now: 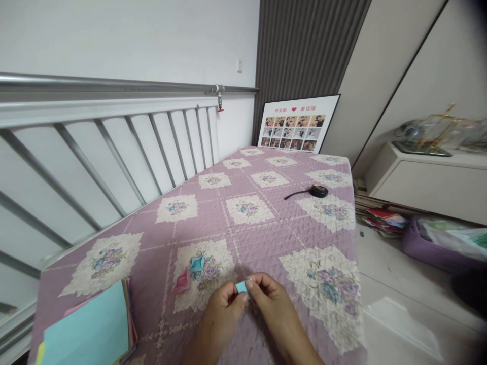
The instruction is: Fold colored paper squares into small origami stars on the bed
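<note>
Between my two hands is a small folded piece of light-blue paper (242, 287). My left hand (225, 306) pinches its left side between thumb and fingers. On the other side, the thumb and fingers of my right hand (268, 296) close on the paper too. Left of my hands, a folded blue paper shape (197, 264) lies on the flowered cloth, with a folded pink paper shape (182, 282) beside it. A stack of coloured paper (87, 324), light blue on top, sits at the lower left.
The surface is covered by a purple quilted cloth (262, 243). A black tape measure (318, 190) lies farther back, its strap stretching left. A white radiator (152, 147) runs along the left; a framed photo board (299, 124) leans behind. On the floor at right stands a purple bin (418, 248).
</note>
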Action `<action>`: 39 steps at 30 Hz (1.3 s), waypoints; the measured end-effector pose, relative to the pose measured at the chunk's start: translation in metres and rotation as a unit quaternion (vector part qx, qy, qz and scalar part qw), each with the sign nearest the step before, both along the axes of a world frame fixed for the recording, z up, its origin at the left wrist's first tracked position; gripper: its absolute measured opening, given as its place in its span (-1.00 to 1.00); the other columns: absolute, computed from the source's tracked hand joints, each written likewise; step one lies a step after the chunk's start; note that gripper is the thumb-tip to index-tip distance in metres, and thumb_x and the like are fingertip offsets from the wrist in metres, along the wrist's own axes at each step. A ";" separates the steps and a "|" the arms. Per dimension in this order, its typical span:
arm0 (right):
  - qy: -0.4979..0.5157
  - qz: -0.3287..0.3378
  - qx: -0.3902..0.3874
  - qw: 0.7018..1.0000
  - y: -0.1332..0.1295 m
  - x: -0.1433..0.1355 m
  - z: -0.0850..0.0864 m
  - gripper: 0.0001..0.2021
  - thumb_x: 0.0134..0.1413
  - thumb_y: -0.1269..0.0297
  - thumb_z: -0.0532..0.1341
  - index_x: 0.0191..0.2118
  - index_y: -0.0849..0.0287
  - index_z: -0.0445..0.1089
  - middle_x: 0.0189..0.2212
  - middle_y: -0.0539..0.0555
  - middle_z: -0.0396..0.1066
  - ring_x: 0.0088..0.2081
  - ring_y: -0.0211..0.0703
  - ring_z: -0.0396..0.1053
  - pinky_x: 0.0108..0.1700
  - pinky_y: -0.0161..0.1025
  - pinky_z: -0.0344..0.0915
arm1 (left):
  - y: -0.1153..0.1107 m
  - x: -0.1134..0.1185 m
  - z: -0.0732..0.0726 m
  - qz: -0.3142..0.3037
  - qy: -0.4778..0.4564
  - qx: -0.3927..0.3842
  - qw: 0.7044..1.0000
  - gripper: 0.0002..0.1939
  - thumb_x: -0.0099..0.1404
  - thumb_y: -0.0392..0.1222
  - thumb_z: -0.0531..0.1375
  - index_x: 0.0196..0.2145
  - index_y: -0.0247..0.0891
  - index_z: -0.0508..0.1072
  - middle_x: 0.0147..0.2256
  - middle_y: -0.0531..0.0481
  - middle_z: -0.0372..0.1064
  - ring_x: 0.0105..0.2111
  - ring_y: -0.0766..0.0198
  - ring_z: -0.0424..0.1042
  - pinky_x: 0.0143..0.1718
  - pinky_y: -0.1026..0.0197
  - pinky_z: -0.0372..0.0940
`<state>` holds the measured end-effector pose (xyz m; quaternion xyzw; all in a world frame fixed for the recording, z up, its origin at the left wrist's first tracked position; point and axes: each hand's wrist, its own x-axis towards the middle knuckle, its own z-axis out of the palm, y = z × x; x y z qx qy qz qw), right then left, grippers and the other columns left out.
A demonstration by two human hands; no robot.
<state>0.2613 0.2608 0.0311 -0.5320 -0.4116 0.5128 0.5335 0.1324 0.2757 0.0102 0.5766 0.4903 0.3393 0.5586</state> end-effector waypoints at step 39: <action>-0.038 -0.006 -0.024 0.999 0.002 -0.004 -0.001 -0.67 -0.10 -0.01 0.25 -0.58 0.16 0.28 -0.62 -0.09 0.22 -0.51 -0.27 0.14 -0.42 -0.32 0.11 | -0.001 0.000 -0.002 0.009 -0.017 -0.013 1.000 -0.87 0.14 -0.13 0.16 -0.46 -0.23 0.34 -0.53 0.11 0.25 -0.48 0.31 0.21 -0.43 0.29 0.09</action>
